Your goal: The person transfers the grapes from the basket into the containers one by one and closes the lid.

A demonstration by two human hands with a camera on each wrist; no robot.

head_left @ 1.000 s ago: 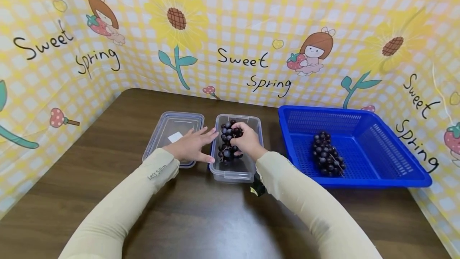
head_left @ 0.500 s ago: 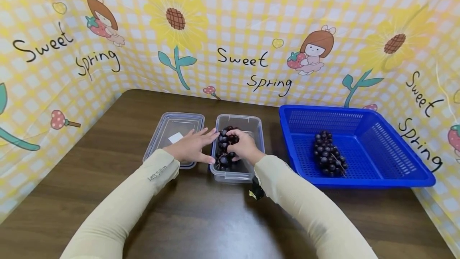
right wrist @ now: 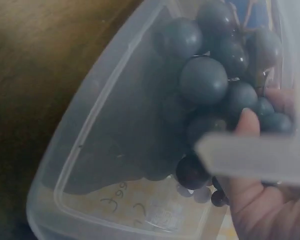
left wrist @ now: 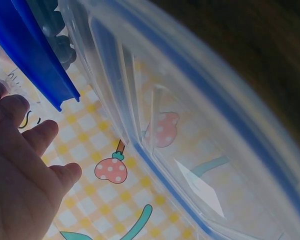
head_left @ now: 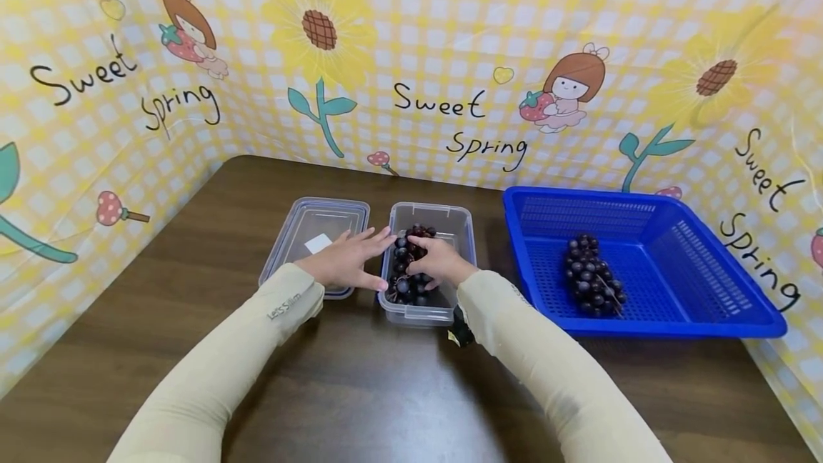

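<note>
Between the box (head_left: 421,315) and the basket (head_left: 669,256) a narrow strip of desk (head_left: 492,234) gives passage, but the right sleeve (head_left: 553,377) crosses its near end.

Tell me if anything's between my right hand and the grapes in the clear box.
Nothing visible: the right hand reaches in through the open top of the clear box and curls at the grapes. The left hand is spread at the box's left side, out of that path.
</note>
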